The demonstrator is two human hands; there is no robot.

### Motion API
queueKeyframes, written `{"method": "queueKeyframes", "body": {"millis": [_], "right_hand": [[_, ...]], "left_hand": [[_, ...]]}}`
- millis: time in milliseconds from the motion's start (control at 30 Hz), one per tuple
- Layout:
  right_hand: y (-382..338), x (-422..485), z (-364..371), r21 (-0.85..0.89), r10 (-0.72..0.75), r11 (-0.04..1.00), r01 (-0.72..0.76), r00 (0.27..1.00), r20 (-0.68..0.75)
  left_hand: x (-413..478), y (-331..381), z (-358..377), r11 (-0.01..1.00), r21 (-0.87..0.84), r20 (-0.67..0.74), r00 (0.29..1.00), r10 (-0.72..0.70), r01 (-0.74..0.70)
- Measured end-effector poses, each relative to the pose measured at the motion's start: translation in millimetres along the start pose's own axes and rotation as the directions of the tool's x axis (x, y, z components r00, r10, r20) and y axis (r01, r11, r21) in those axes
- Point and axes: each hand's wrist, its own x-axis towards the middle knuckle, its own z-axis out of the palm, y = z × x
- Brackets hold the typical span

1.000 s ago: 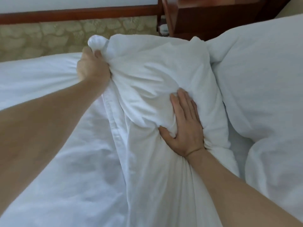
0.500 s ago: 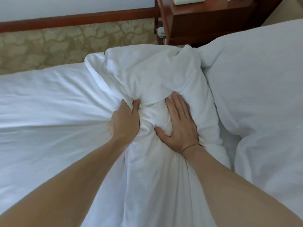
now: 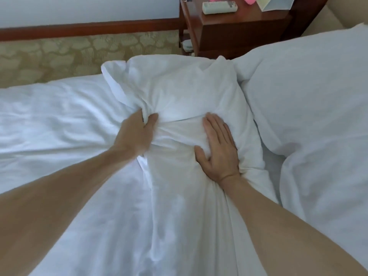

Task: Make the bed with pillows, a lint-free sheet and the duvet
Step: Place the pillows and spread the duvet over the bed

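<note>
A white pillow in a loose pillowcase [image 3: 179, 84] lies in the middle of the bed, its open end trailing toward me. My left hand [image 3: 137, 134] grips a bunch of the pillowcase fabric at the pillow's left side, thumb and fingers pinched into the folds. My right hand [image 3: 218, 148] lies flat on the pillow with fingers straight, pressing it down. A second white pillow [image 3: 310, 92] rests to the right, touching the first. The white sheet [image 3: 49, 120] covers the mattress on the left.
A dark wooden nightstand [image 3: 239, 30] stands beyond the pillows, with a white remote [image 3: 219, 6] and pink and pale green items on top. Patterned beige carpet [image 3: 69, 54] and a wooden skirting board run along the far wall. More white bedding [image 3: 328, 186] lies at the right.
My left hand left the pillowcase's far left corner and came down to grip fabric at the pillow's left side. My right hand shifted slightly right and stayed flat on the pillow.
</note>
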Motion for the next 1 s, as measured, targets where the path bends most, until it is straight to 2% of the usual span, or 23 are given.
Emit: {"method": "queueKeyframes", "body": {"millis": [133, 200, 233, 300, 333, 367, 400, 467, 500, 533, 567, 633, 667, 700, 733, 767, 800, 833, 867, 900, 933, 967, 1000], "right_hand": [[0, 0, 2, 0.011, 0.011, 1.0, -0.012, 0.998, 0.058], [5, 1, 0, 0.003, 0.017, 1.0, -0.017, 0.997, 0.073], [6, 0, 0, -0.002, 0.023, 1.0, -0.022, 0.997, 0.078], [6, -2, 0, -0.014, 0.025, 1.0, -0.024, 0.996, 0.081], [4, 0, 1, -0.011, 0.025, 1.0, -0.024, 0.996, 0.085], [3, 1, 1, -0.01, 0.031, 1.0, -0.03, 0.995, 0.093], [4, 1, -1, -0.013, 0.037, 0.999, -0.035, 0.994, 0.098], [5, 0, -2, -0.012, 0.033, 0.999, -0.032, 0.995, 0.089], [6, 1, -2, -0.013, 0.028, 1.0, -0.027, 0.996, 0.085], [7, 2, -1, -0.013, 0.028, 1.0, -0.027, 0.996, 0.086], [7, 3, 2, -0.007, 0.027, 1.0, -0.026, 0.996, 0.09], [8, 2, 8, 0.009, 0.027, 1.0, -0.028, 0.996, 0.083], [9, 2, 9, 0.014, 0.023, 1.0, -0.024, 0.996, 0.084], [13, 6, 10, 0.015, 0.025, 1.0, -0.026, 0.996, 0.09], [16, 8, 11, 0.013, 0.025, 1.0, -0.026, 0.995, 0.099], [14, 6, 10, 0.006, 0.029, 1.0, -0.03, 0.994, 0.108], [14, 5, 9, -0.008, 0.035, 0.999, -0.034, 0.994, 0.103], [12, 5, 9, -0.015, 0.033, 0.999, -0.031, 0.995, 0.098], [11, 5, 8, -0.01, 0.027, 1.0, -0.026, 0.995, 0.097], [12, 5, 7, -0.006, 0.016, 1.0, -0.015, 0.995, 0.096], [11, 6, 7, -0.01, 0.012, 1.0, -0.011, 0.995, 0.094], [11, 6, 9, -0.024, 0.021, 1.0, -0.019, 0.996, 0.091], [12, 6, 9, -0.036, 0.031, 0.999, -0.027, 0.995, 0.098]], "left_hand": [[-5, 9, 0, 0.996, 0.064, -0.112, 0.992, -0.055, 0.062], [-11, 28, -7, 0.998, 0.049, -0.282, 0.959, -0.017, 0.032], [-12, 36, -16, 0.995, 0.074, -0.412, 0.906, 0.098, -0.074], [-6, 62, -31, 0.903, 0.224, -0.56, 0.711, 0.426, -0.366], [3, 77, -34, 0.82, 0.315, -0.5, 0.651, 0.571, -0.478], [15, 93, -31, 0.71, 0.4, -0.342, 0.625, 0.702, -0.579], [28, 110, -24, 0.581, 0.475, -0.096, 0.617, 0.781, -0.661], [55, 126, -4, 0.334, 0.569, 0.415, 0.613, 0.673, -0.752], [75, 118, 2, 0.27, 0.599, 0.548, 0.632, 0.548, -0.754], [97, 103, 1, 0.3, 0.624, 0.582, 0.686, 0.437, -0.721], [121, 85, -8, 0.401, 0.656, 0.557, 0.769, 0.314, -0.64], [165, 52, -28, 0.595, 0.737, 0.396, 0.918, 0.005, -0.321], [179, 44, -34, 0.61, 0.767, 0.327, 0.94, -0.101, -0.201], [187, 42, -37, 0.583, 0.8, 0.248, 0.962, -0.111, -0.14], [188, 46, -34, 0.536, 0.831, 0.186, 0.982, -0.014, -0.15], [181, 57, -28, 0.53, 0.816, 0.152, 0.971, 0.187, -0.23], [169, 76, -17, 0.583, 0.72, 0.14, 0.902, 0.409, -0.376], [152, 96, -6, 0.631, 0.569, 0.181, 0.829, 0.529, -0.527], [135, 112, 6, 0.62, 0.423, 0.284, 0.746, 0.602, -0.661], [119, 123, 18, 0.55, 0.347, 0.426, 0.65, 0.629, -0.76], [110, 127, 33, 0.492, 0.34, 0.551, 0.594, 0.587, -0.802], [114, 126, 45, 0.481, 0.375, 0.632, 0.598, 0.492, -0.793], [124, 122, 50, 0.535, 0.442, 0.654, 0.667, 0.356, -0.72]]}}
